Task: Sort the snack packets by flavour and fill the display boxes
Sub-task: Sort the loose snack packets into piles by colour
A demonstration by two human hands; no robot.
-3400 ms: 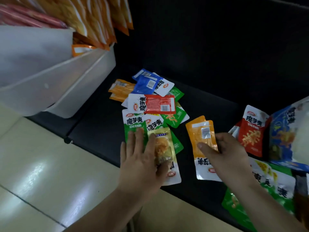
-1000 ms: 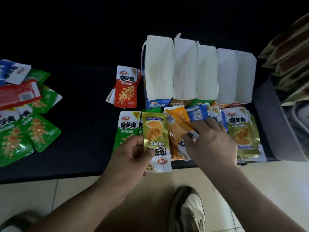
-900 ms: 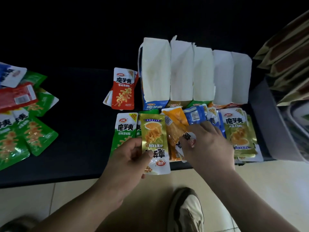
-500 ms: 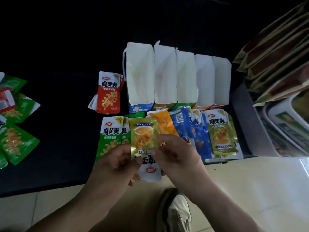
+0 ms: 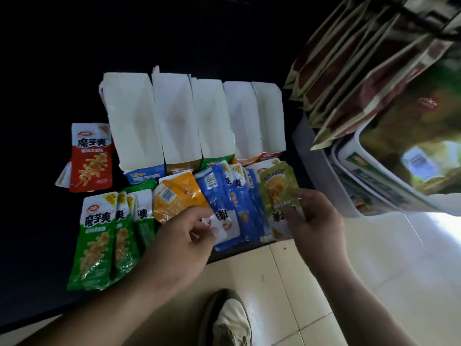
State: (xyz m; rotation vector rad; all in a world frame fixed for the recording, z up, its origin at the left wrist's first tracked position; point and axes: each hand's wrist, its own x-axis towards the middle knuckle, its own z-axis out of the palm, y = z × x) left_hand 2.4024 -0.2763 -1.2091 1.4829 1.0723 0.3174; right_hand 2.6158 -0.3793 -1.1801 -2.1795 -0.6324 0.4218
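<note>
While a shoe (image 5: 232, 320) stands on the tiled floor (image 5: 374, 283), the left hand (image 5: 179, 243) pinches the white end of what seems the orange packet (image 5: 174, 196) at the tabletop (image 5: 37, 245) edge. The right hand (image 5: 316, 221) pinches a gold packet (image 5: 277, 193) beside the blue packets (image 5: 239, 203). Sorting into flavour piles looks under way. Next, each pile needs lifting into its matching display box (image 5: 174, 121) behind.

Five display boxes (image 5: 174, 116) stand open abreast; snack packets (image 5: 99, 233) lie fanned before them.
</note>
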